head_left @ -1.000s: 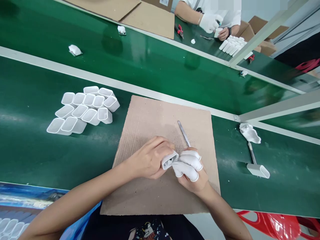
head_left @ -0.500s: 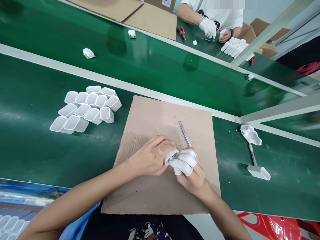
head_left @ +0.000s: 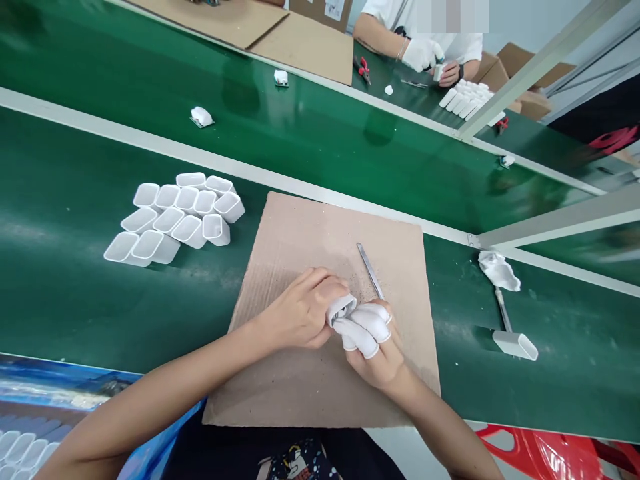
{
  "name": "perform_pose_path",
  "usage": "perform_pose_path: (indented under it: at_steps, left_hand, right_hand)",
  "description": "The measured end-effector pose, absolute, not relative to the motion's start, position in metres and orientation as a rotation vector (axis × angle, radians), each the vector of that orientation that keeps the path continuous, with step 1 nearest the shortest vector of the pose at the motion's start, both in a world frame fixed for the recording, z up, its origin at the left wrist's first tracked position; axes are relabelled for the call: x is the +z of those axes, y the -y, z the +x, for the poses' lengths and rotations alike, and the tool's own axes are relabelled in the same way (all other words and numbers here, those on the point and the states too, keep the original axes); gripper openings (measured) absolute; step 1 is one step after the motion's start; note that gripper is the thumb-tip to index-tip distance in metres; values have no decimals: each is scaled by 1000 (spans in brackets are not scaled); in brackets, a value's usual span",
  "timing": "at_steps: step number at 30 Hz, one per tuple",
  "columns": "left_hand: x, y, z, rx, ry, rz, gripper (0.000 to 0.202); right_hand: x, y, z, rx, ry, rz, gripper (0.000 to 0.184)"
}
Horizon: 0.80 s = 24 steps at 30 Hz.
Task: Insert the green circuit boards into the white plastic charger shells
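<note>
White-walled and hollow, a small case (head_left: 342, 305) is clasped in the bent fingers of the left hand (head_left: 307, 310), above a cardboard sheet (head_left: 320, 237), nearer its right edge than its left. Something dark shows inside the mouth, too small to identify. The right hand (head_left: 373, 343), its curled fingers in white finger covers (head_left: 373, 323), brings its tips to that opening; whether they pinch anything cannot be told. Both forearms slant inward over the near edge of the green table (head_left: 175, 313). A slim metal tool (head_left: 369, 268) lies just beyond the right hand. Past the sheet's left edge, open cases (head_left: 173, 220) cluster, pale inner walls visible; beyond its right edge rests another case (head_left: 511, 344).
</note>
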<state>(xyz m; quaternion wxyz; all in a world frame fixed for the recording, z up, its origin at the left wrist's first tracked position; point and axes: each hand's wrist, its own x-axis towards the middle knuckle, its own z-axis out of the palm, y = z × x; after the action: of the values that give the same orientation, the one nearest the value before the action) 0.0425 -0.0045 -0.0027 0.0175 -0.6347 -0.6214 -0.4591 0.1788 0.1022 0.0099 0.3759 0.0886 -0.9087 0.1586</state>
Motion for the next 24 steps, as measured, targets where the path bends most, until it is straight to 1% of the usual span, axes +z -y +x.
perform_pose_path:
  at_steps: [3,9,18,24]
  left_hand:
    - [-1,5,41,-1458,1951,-1991,23]
    - [2,7,42,-1656,2036,-2039,11]
    - [5,8,40,-1627,2113,-2098,13]
    - [3,8,41,-1608,2094,-2099,15]
  right_hand:
    - [11,-101,178,388,2319,210,23]
    - [14,-109,177,532,2260,165,20]
    - [18,-106,178,644,2358,91,20]
    - [18,-107,177,611,2341,103,22]
